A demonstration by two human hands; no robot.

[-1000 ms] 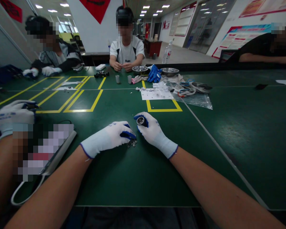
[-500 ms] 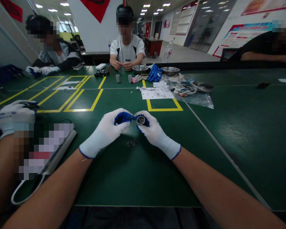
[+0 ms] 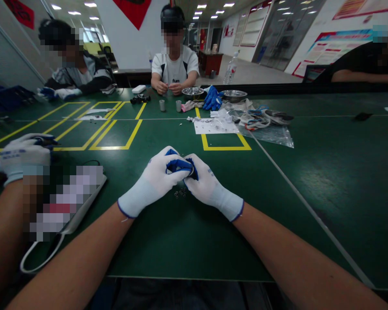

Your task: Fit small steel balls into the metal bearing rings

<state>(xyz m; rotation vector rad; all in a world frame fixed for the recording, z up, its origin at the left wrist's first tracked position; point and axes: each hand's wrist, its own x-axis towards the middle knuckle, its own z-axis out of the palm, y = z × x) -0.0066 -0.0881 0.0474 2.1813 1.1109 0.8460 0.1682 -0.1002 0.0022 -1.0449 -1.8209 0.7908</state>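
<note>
Both hands wear white gloves with blue palms and meet above the green table (image 3: 155, 254). My right hand (image 3: 203, 183) is wrapped round a round metal cup (image 3: 191, 168), of which only a bit of the rim shows. My left hand (image 3: 163, 174) is closed, its thumb and fingertips at the cup's mouth; what they pinch, if anything, is hidden. Just below the hands, several small metal rings (image 3: 180, 193) lie on the table, partly beside my right hand.
A co-worker's gloved hand (image 3: 26, 157) and a pixelated device with a white cord (image 3: 67, 202) are at left. Farther back are two grey cups (image 3: 162, 105), metal bowls (image 3: 234, 95), blue gloves (image 3: 212, 99), white paper (image 3: 215, 125) and a plastic bag (image 3: 274, 135). People sit across the table.
My left hand has moved right onto the cup's mouth. The cup, whose open end showed before, is now mostly covered by my fingers. The whole view has shifted slightly.
</note>
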